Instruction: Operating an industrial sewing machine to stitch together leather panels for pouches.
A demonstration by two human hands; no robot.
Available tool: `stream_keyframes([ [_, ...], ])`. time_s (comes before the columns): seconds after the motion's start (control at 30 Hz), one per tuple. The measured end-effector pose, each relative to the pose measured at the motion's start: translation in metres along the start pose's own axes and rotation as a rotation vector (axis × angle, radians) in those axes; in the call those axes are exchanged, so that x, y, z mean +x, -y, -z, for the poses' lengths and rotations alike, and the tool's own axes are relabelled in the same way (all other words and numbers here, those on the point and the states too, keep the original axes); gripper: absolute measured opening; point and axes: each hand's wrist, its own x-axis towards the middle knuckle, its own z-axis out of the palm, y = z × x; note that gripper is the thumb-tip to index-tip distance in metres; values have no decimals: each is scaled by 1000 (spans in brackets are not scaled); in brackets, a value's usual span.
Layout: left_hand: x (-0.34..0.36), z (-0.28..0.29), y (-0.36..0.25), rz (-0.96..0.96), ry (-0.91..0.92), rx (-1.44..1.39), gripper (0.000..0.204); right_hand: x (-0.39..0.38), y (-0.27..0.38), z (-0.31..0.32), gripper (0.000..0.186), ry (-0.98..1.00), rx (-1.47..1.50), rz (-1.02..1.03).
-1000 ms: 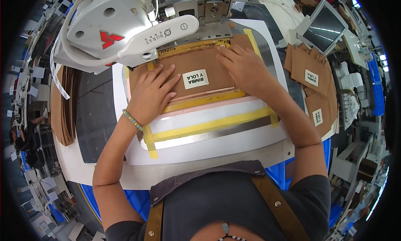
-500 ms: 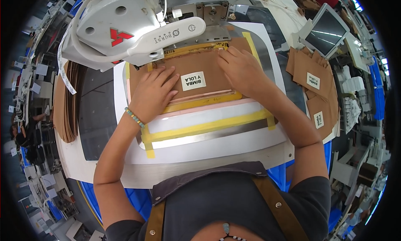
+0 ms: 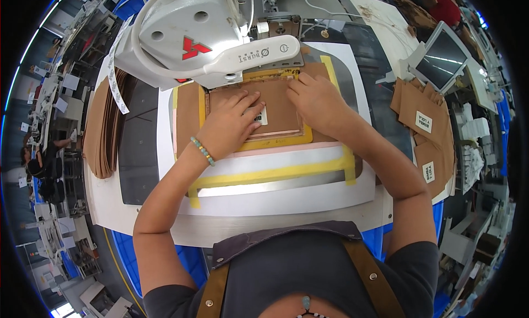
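Note:
A brown flat piece (image 3: 274, 92) with a white label (image 3: 261, 116) lies inside a yellow frame (image 3: 281, 141) beneath the white machine head (image 3: 187, 26). My left hand (image 3: 231, 122) rests flat on that piece, fingers outstretched and partly covering the label. At the upper right corner of the frame, my right hand (image 3: 314, 100) has its fingers bent and drawn together; what the fingertips grip, if anything, is hidden. Under all this are a white sheet and a metal plate edged with yellow tape (image 3: 275, 169).
A brown stack (image 3: 102, 128) stands at the left, loose labelled brown pieces (image 3: 413, 106) at the right below a small screen (image 3: 441, 59). A white handle (image 3: 250, 53) crosses the machine. Co-workers appear at far left (image 3: 38, 164) and top right (image 3: 443, 9).
My left hand has shifted rightwards onto the label, which was uncovered earlier. My right hand stays at the corner, fingers more bent than one second ago. The whole view has shifted slightly.

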Motion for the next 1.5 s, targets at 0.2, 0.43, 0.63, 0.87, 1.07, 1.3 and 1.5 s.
stream_keyframes([
  [0.2,-3,1,1,14,11,-11,46,12,7,-5,11,-13,25,21],
  [0.43,-10,3,4,34,28,-25,45,28,21,-8,19,50,88,17],
  [0.63,-16,5,8,51,21,-22,46,42,31,-16,15,-24,98,53],
  [0.87,-22,8,17,3,-65,-8,42,53,40,-19,17,-14,126,76],
  [1.07,-33,8,19,97,-40,-50,43,45,47,-19,16,-65,206,110],
  [1.3,-70,30,25,144,-14,-92,41,14,38,18,28,34,296,85],
  [1.5,-93,43,28,186,-15,-201,48,24,51,17,38,21,395,179],
])
